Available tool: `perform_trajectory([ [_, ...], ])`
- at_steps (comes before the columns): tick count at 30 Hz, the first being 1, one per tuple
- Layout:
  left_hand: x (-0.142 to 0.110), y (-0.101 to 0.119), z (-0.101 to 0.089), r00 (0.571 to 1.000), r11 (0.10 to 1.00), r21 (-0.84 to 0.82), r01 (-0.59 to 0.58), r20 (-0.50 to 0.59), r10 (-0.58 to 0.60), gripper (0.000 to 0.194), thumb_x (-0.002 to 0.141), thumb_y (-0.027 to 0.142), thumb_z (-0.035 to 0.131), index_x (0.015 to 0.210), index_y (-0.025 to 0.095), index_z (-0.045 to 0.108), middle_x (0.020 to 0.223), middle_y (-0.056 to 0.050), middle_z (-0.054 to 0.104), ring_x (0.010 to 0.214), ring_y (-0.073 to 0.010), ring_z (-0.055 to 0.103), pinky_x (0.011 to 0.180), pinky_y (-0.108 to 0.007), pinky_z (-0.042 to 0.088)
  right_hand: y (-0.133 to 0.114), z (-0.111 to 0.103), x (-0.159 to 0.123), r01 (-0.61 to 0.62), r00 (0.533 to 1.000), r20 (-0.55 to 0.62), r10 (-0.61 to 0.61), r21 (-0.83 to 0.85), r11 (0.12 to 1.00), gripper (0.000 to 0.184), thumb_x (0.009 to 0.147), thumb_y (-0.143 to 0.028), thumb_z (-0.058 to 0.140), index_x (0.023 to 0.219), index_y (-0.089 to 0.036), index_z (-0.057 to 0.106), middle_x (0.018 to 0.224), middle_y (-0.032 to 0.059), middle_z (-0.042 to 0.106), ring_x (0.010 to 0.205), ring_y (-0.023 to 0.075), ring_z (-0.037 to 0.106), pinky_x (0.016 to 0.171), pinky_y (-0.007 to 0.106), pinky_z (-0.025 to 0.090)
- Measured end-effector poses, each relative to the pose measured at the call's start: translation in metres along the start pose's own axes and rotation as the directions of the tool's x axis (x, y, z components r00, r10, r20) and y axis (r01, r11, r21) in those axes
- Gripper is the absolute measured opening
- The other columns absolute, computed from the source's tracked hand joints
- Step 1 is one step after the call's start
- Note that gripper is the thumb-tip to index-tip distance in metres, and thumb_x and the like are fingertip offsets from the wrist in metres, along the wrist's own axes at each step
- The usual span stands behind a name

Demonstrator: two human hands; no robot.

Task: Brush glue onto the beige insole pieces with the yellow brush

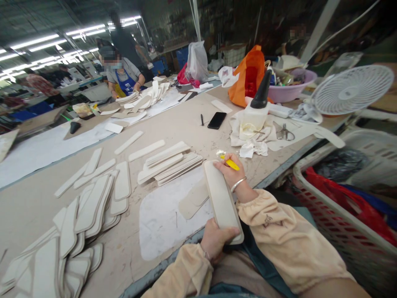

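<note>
Nearest us, our left hand [217, 240] grips the near end of a long cream strip [221, 198] at the table edge [173, 258] — thin, light, probably stiffish (best held by its ends) — while our right hand [231, 171], clenching a yellow tool [231, 164], steadies the far end.

Long beige counter [186, 124] under rows of bright ceiling tube lights [37, 41], white desk fan [352, 89] at the right, dark hall behind.

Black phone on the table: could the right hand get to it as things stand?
Probably yes. The phone lies flat beyond the right hand with bare tabletop between, though that hand already holds a yellow tool.
</note>
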State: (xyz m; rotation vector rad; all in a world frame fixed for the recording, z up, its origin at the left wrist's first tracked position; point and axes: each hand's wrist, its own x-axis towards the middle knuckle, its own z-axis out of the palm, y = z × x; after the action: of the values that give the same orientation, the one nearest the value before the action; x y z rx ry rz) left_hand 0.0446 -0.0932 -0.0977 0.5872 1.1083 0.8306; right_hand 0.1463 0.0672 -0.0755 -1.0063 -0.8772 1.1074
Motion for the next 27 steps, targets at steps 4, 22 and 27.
perform_trajectory([
  [4, -0.001, 0.002, 0.001, 1.000, 1.000, 0.014, 0.001, 0.013, -0.001, 0.058, 0.050, 0.031, 0.087, 0.100, 0.009, 0.070, 0.090, -0.011, 0.073, 0.079, -0.0234, 0.064, 0.073, -0.033, 0.051, -0.003, 0.000, -0.001, -0.011, 1.000, 0.006, 0.011, -0.014, 1.000, 0.040, 0.063, -0.035, 0.076, 0.076, -0.023, 0.040, 0.061, -0.0087, 0.046, 0.053, 0.0086, 0.041, 0.052, 0.022, 0.035],
  [22, -0.016, 0.029, -0.030, 0.988, 0.997, 0.057, -0.050, -0.146, 0.058, 0.046, 0.065, 0.052, 0.077, 0.083, 0.010, 0.069, 0.067, -0.006, 0.069, 0.057, -0.0128, 0.056, 0.053, -0.024, 0.042, 0.005, -0.012, -0.002, 0.174, 0.982, 0.123, -0.144, -0.286, 0.942, 0.034, 0.072, -0.041, 0.071, 0.085, -0.025, 0.044, 0.070, -0.0054, 0.052, 0.060, 0.0130, 0.049, 0.060, 0.027, 0.042],
  [27, -0.023, 0.039, -0.046, 0.990, 0.996, 0.084, 0.003, -0.142, 0.008, 0.041, 0.059, 0.042, 0.083, 0.076, 0.013, 0.062, 0.064, -0.003, 0.067, 0.056, -0.0123, 0.058, 0.052, -0.022, 0.041, 0.025, -0.024, 0.007, 0.232, 0.971, 0.107, -0.214, -0.632, 0.739, 0.027, 0.075, -0.043, 0.065, 0.080, -0.025, 0.046, 0.063, -0.0031, 0.051, 0.054, 0.0165, 0.048, 0.056, 0.031, 0.041],
])
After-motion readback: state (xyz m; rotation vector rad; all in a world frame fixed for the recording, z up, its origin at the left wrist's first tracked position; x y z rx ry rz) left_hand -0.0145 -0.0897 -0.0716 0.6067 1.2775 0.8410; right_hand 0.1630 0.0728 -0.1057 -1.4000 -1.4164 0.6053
